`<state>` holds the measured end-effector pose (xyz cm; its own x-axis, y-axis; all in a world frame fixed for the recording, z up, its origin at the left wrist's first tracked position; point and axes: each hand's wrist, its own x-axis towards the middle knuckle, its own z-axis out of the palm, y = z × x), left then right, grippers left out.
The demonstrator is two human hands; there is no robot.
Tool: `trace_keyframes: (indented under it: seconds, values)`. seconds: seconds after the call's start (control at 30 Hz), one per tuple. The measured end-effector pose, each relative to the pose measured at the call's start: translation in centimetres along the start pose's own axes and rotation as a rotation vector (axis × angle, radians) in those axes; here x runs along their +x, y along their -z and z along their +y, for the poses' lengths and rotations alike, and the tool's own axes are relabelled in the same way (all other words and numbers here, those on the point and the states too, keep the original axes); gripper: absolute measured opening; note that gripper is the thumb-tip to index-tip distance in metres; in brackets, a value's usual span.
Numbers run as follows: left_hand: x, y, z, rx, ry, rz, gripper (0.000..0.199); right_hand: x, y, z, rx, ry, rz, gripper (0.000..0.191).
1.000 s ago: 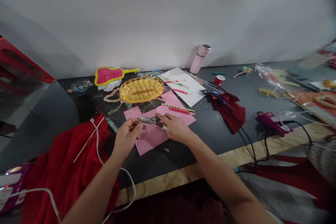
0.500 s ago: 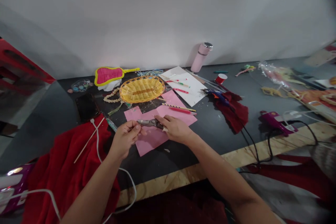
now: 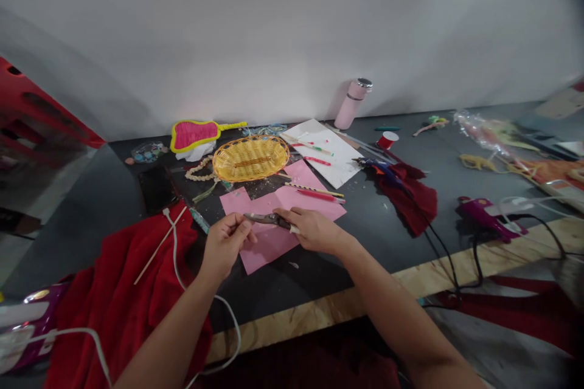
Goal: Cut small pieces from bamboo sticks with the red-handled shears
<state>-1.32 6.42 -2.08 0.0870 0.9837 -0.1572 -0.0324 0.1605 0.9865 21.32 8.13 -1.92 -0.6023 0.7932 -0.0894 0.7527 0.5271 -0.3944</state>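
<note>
My right hand (image 3: 314, 230) is closed round the handles of a pair of pruning shears (image 3: 264, 218), whose blades point left. Their tip reaches the fingers of my left hand (image 3: 228, 240), which are pinched together. Whatever those fingers hold is too small or hidden to name. Both hands are above pink paper (image 3: 269, 252) on the dark table. Just behind the paper sits a yellow woven basket (image 3: 250, 159). Beyond my right hand lie a red pen (image 3: 319, 196) and a striped pencil (image 3: 314, 188).
White paper (image 3: 323, 152) with pens lies behind. A pink bottle (image 3: 352, 104) stands at the wall. To the right are a glue gun (image 3: 378, 167) on red cloth (image 3: 415, 200) and a purple device (image 3: 488, 216). At left are a phone (image 3: 156, 187), red fabric (image 3: 114, 292) and a white cable (image 3: 230, 310).
The view has shifted slightly, so everything sits a little further right and lower. My hands keep nearly the same pose, with the shears' tip still at my left fingers.
</note>
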Motion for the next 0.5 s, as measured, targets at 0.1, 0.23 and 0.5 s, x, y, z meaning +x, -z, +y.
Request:
trace_keyframes:
  seconds: [0.1,0.23,0.5]
  values:
    - [0.0,0.0,0.0,-0.008,-0.005,-0.027,0.025,0.0,-0.2,0.2,0.019,0.014,0.025,0.064]
    - [0.0,0.1,0.6,-0.113,0.068,-0.077,0.028,0.3,-0.7,0.3,0.038,0.029,0.089,0.070]
    - [0.3,0.4,1.2,-0.243,0.241,-0.185,0.036,0.5,-1.0,0.6,0.063,0.033,0.117,0.066]
